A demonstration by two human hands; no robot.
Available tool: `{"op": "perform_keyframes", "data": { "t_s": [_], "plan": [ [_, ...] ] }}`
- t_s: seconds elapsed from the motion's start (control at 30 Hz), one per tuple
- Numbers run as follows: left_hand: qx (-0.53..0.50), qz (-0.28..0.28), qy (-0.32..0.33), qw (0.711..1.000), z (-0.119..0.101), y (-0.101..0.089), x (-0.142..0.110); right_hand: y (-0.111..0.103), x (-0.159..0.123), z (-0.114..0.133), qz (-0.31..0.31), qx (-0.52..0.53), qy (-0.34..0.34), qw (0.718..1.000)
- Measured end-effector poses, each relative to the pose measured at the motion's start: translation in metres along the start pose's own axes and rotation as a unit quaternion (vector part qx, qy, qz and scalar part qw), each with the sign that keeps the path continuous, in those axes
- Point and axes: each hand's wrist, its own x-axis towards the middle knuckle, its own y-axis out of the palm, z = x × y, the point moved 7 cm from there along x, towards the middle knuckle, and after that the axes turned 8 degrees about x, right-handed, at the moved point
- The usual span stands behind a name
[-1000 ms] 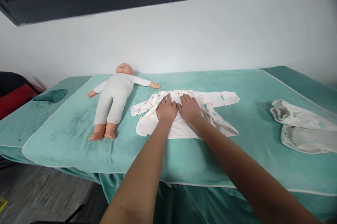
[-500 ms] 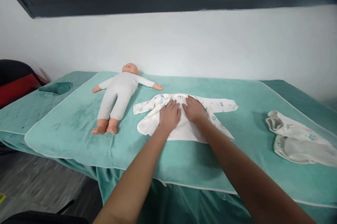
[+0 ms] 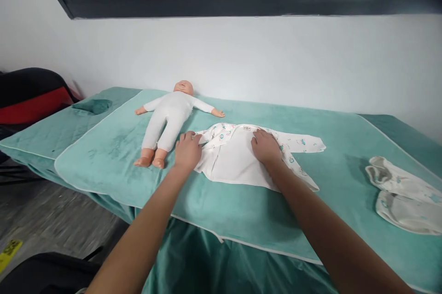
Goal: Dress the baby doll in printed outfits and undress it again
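A white baby shirt with printed sleeves and front edges lies spread on the green bed, its plain inner back showing. My left hand rests over the end of the left sleeve, hiding the cuff, with its fingers slightly bent and apart. Near the collar, my right hand lies flat on the right part of the shirt, fingers stretched out. To the left of the shirt a baby doll in a white body lies on its back, arms spread and head toward the wall.
Folded white printed baby clothing lies at the right of the green mat. A red and black chair stands beyond the bed's left end. Behind the bed are a white wall and a dark window frame.
My left hand has slid left from the shirt's middle to the left sleeve. My right hand stays on the shirt near the collar. The view has shifted slightly left.
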Motion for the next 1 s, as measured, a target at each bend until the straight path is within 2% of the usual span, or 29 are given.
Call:
{"op": "perform_keyframes", "data": {
  "t_s": [0.07,0.17,0.27,0.4,0.47,0.6,0.7,0.77,0.87,1.0],
  "plan": [
    [0.044,0.049,0.039,0.997,0.009,0.006,0.01,-0.001,0.0,0.001,-0.003,0.002,-0.001,1.0],
    [0.081,0.054,0.078,0.992,0.013,0.008,0.022,-0.002,0.0,0.002,-0.006,0.005,-0.003,1.0],
    [0.085,0.013,0.096,0.992,0.014,0.001,0.034,-0.003,0.001,0.002,-0.008,0.009,0.0,1.0],
    [0.046,-0.091,0.079,0.992,0.022,-0.013,0.049,-0.006,0.001,0.002,-0.008,0.015,0.004,1.0],
    [0.053,-0.097,0.069,0.992,0.023,-0.011,0.052,-0.007,0.0,0.003,-0.008,0.019,0.005,1.0],
    [0.062,-0.051,0.088,0.993,0.004,0.011,0.046,-0.008,0.0,0.003,-0.009,0.025,0.01,1.0],
    [0.005,-0.005,0.112,0.994,-0.018,0.029,0.041,-0.007,0.0,0.002,-0.008,0.028,0.01,1.0],
    [-0.024,0.042,0.096,0.994,-0.024,0.041,0.043,-0.007,0.0,0.001,-0.007,0.028,0.01,1.0],
    [-0.015,0.106,0.048,0.993,-0.02,0.053,0.047,-0.007,0.001,0.0,-0.005,0.029,0.013,0.999],
    [0.027,0.097,-0.036,0.994,-0.005,0.047,0.044,-0.008,0.001,-0.001,-0.001,0.032,0.019,0.999]
  ]
}}
